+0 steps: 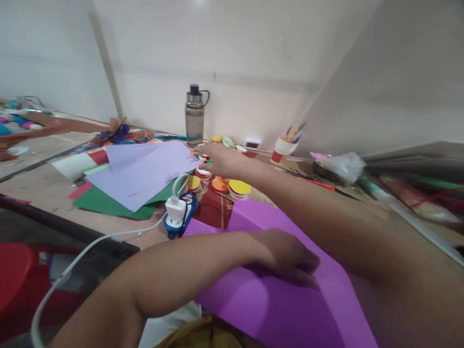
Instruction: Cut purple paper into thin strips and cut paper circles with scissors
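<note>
A large sheet of purple paper (pixel 275 309) lies in front of me, partly over the table edge. My left hand (pixel 290 256) rests on it, with its slightly curled fingers apart and touching the surface. My right hand (pixel 221 157) reaches across to the far side, thumb and fingers spread around a small stack of coloured paper discs (pixel 203 158); whether they touch it is unclear. Close to that hand are a yellow-topped round stack (pixel 239 187), an orange round piece (pixel 219 184) and a yellow round piece (pixel 193 182).
Left of the right hand lie lilac sheets (pixel 145 166) over green paper (pixel 116 205). A blue power strip (pixel 189 205) bears a white plug (pixel 176 210) and cable. A water bottle (pixel 195 121) and a cup of pens (pixel 284 150) stand by the wall. A red stool (pixel 14 275) is lower left.
</note>
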The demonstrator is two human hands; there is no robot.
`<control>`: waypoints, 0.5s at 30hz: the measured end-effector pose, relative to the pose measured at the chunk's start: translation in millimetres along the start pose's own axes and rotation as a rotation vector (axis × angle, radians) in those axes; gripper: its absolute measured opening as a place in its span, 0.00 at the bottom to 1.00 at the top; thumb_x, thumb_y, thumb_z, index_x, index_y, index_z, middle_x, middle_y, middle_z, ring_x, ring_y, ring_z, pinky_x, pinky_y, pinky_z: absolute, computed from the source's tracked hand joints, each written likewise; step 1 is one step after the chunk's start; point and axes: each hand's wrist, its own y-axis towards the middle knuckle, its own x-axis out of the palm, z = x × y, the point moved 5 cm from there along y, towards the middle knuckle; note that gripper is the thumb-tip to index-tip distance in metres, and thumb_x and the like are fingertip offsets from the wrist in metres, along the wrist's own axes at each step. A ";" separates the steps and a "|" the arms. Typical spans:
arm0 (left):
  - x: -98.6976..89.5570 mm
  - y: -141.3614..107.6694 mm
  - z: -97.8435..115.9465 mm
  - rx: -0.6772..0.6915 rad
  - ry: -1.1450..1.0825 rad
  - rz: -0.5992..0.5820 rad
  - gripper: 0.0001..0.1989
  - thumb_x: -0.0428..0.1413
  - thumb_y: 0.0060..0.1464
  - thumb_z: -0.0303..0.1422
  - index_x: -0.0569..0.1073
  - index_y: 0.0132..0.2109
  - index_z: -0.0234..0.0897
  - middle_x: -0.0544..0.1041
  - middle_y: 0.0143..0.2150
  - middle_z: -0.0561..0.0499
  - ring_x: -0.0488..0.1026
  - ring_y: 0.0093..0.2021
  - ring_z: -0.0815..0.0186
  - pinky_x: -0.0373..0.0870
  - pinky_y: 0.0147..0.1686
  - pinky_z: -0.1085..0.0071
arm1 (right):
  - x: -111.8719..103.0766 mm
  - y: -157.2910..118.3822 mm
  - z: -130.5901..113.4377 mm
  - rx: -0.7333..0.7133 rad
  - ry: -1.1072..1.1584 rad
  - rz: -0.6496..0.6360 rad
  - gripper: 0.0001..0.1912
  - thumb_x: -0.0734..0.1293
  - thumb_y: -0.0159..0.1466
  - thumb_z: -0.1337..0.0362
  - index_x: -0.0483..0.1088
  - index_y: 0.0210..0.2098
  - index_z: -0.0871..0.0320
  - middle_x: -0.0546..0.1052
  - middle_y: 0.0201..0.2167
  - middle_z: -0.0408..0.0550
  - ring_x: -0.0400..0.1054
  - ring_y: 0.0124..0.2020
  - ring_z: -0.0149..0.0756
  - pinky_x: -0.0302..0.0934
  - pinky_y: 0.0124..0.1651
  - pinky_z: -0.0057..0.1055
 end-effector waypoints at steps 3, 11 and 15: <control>2.3 -2.4 -6.1 0.066 0.035 -0.031 0.17 0.53 0.60 0.48 0.70 0.34 0.38 0.75 0.32 0.51 0.67 0.31 0.66 0.59 0.27 0.70 | -30.3 -56.2 12.0 0.096 0.024 0.129 0.23 0.66 0.67 0.63 0.69 0.60 0.62 0.72 0.61 0.57 0.65 0.62 0.46 0.57 0.64 0.43; -15.4 5.7 19.0 -0.353 0.036 0.230 0.07 0.60 0.57 0.35 0.77 0.41 0.37 0.78 0.36 0.53 0.71 0.39 0.69 0.66 0.42 0.73 | -23.8 -165.2 -30.3 0.070 0.053 0.222 0.16 0.62 0.69 0.63 0.74 0.54 0.56 0.77 0.53 0.51 0.69 0.57 0.41 0.62 0.61 0.40; -31.8 21.4 58.9 -0.817 0.107 0.679 0.12 0.50 0.64 0.31 0.79 0.44 0.40 0.78 0.35 0.48 0.73 0.43 0.59 0.69 0.42 0.64 | -16.0 -186.0 -63.5 -0.087 0.053 0.196 0.16 0.59 0.69 0.66 0.74 0.52 0.55 0.78 0.51 0.49 0.70 0.53 0.37 0.65 0.58 0.34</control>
